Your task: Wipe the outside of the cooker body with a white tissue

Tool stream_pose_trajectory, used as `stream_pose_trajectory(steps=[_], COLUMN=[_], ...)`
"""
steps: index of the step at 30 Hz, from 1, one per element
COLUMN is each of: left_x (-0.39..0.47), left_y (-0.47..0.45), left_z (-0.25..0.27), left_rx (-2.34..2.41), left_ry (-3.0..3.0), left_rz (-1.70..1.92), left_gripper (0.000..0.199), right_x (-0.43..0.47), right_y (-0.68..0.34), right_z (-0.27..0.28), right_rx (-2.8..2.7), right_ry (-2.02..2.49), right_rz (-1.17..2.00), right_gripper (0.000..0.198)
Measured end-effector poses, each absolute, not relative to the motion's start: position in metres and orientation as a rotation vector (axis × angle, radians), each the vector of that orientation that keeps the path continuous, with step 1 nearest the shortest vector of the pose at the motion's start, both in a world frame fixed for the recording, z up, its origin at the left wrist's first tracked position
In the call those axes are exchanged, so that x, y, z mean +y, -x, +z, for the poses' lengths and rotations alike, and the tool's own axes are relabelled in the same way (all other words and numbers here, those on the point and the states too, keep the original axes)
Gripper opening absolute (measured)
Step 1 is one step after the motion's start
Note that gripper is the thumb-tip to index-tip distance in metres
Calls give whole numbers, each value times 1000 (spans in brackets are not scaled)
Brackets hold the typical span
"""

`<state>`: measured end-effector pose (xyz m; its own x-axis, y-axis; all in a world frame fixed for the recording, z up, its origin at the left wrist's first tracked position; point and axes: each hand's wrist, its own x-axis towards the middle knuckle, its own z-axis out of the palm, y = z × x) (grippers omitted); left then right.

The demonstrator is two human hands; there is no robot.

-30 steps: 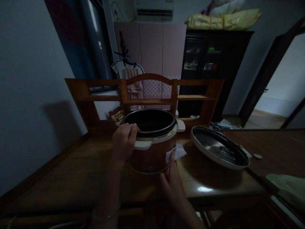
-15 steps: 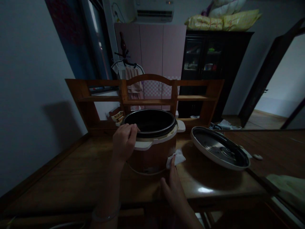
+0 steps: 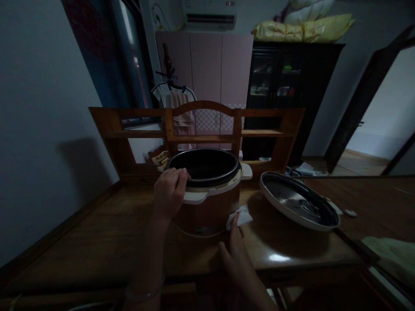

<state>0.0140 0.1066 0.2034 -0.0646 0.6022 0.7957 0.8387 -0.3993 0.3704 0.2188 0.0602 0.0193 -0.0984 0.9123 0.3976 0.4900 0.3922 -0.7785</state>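
An electric cooker point(image 3: 207, 211) with a brown body, cream handles and a dark inner pot point(image 3: 207, 164) stands lidless on the wooden desk. My left hand point(image 3: 170, 188) is closed over its near left rim, fingers curled over the edge. Low on the cooker's right side, my right hand point(image 3: 235, 248) presses a crumpled white tissue point(image 3: 241, 216) with its fingertips; the tissue's grip is partly hidden. To the right lies the cooker's round lid point(image 3: 298, 202), its metal inner side facing up and tilted.
A wooden shelf rack point(image 3: 202, 139) rises behind the cooker along the desk's back. Left of the desk point(image 3: 97, 242) is a wall. A small white object point(image 3: 350, 213) lies right of the lid, near a pale cloth point(image 3: 392, 255).
The tissue has shifted very slightly down along the cooker's side with my right fingertips. My left hand, the cooker and the lid stay in place.
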Motion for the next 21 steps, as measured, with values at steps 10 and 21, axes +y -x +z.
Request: stream_pose_trajectory(steps=[10,21], left_x=[106,106], left_y=[-16,-16], left_z=[205,204], left_rx=[-1567,-1564], left_ry=[1962,1970], left_rz=[-1464,-1464], left_gripper=[41,42], right_x=[82,71], right_y=[-226,-223], right_z=[47,96], right_rx=[-1635,-1736], right_ry=[1206,1116], right_rz=[615,482], right_gripper=[85,89])
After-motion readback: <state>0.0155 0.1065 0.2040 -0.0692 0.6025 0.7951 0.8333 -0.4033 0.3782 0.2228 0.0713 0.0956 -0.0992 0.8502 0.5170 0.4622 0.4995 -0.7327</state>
